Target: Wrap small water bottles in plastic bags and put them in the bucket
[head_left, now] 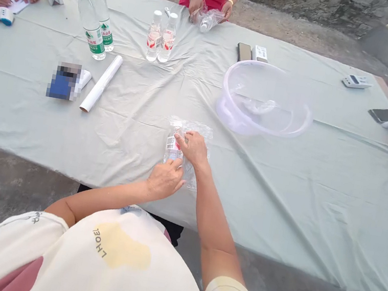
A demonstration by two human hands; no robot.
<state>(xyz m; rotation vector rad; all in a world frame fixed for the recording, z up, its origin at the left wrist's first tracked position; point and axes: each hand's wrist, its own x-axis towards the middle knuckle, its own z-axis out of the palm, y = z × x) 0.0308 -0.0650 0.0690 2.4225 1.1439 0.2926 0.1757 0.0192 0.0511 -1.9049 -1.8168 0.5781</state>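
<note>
A small clear plastic bottle (pixel 172 143) with a white cap and a red-and-white label lies on a sheet of clear plastic wrap (pixel 202 128) near the table's front edge. Its cap points away from me. My left hand (pixel 166 179) is closed at the bottle's lower end, with the fingers curled. My right hand (pixel 194 148) grips the bottle's right side, its thumb across the label; part of its fingers is hard to make out. The wrap spreads out to the right, beneath my right hand and wrist.
A translucent basin (pixel 228 109) with clear plastic inside stands right of my hands. A white roll (pixel 101 84), green-capped bottles (pixel 93 31) and two white-capped bottles (pixel 167 39) are left and ahead. Across the table, a person's hands (pixel 195 5) hold a wrapped bottle. Phones lie at right.
</note>
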